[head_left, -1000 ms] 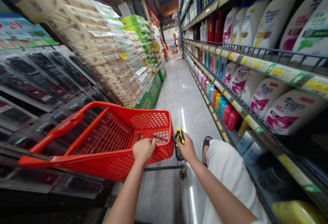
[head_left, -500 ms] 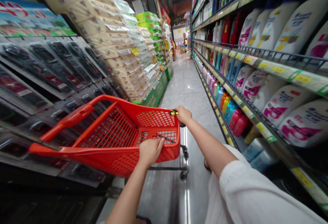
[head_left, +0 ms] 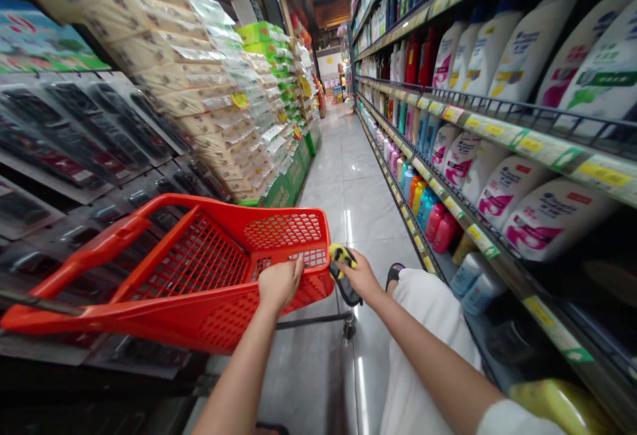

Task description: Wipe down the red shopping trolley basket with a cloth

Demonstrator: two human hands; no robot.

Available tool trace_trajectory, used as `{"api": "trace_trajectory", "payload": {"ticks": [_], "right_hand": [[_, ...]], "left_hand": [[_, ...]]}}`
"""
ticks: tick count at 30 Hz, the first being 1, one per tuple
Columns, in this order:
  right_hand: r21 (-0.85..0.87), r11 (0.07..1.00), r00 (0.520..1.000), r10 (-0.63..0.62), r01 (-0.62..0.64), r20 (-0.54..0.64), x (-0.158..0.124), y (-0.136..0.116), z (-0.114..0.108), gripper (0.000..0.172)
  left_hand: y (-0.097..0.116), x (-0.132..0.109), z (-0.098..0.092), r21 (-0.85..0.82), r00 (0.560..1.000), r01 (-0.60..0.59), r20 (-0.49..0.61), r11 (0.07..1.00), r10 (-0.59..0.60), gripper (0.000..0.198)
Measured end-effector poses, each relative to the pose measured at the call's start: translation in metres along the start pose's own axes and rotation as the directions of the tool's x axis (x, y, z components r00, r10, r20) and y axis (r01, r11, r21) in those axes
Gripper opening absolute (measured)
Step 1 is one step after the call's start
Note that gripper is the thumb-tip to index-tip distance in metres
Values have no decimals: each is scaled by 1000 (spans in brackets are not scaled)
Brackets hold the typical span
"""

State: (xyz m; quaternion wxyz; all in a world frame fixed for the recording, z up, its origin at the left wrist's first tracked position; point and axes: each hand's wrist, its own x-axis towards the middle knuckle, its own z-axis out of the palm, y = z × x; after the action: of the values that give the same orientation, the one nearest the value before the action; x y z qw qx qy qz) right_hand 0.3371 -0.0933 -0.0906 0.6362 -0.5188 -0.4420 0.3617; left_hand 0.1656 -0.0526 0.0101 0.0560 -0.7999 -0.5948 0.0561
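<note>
We've got our left hand (head_left: 279, 282) curled over the near rim of the red shopping cart (head_left: 223, 319), fingers closed on it close to the front corner. Our right hand (head_left: 362, 277) is gripping some yellow-and-black item (head_left: 341, 253) just off the cart's front edge, can't tell what. Cart's on the tiled floor (head_left: 363, 189), over by its left edge; shampoo bottles (head_left: 540, 219) line the opposite side.

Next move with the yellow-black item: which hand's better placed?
Probably the right hand: it holds the yellow-black item by the red cart, while the left hand grips the cart.
</note>
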Motion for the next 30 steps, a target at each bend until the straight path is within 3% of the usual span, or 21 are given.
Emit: {"api": "trace_trajectory", "payload": {"ticks": [2,5,8,12,15,18,23,27,28,30], "right_hand": [[275,949,978,183,-151,-97,9,7,-3,36],[451,838,942,336,-307,18,36,9,-2,37],[453,803,913,400,-388,74,77,7,2,27],[440,810,898,439,-387,-19,133,9,9,18],[407,831,894,442,-380,-69,149,14,15,19],[357,856,901,427,-375,-79,134,19,19,19],[311,894,933,355,-324,-49,67,17,17,22],[383,870,951,286,-310,120,23,19,5,31],[397,858,945,304,-325,119,19,21,2,32],[395,860,934,357,-324,-11,17,27,2,35]], "left_hand": [[-2,-1,-1,6,1000,-6,13,1000,6,69],[-3,-6,-4,24,999,-16,34,1000,15,68],[-3,-12,-6,47,998,-36,56,998,33,68],[-3,-18,-7,71,997,-39,74,997,33,67],[-1,-16,-6,67,997,-19,74,998,14,68],[2,-10,-6,71,998,16,66,997,-21,69],[5,-1,-6,71,998,42,52,997,-46,70],[5,0,-5,80,998,54,37,995,-57,70],[5,0,-5,79,998,59,33,995,-62,70],[5,0,-5,76,997,71,25,995,-73,69]]}}
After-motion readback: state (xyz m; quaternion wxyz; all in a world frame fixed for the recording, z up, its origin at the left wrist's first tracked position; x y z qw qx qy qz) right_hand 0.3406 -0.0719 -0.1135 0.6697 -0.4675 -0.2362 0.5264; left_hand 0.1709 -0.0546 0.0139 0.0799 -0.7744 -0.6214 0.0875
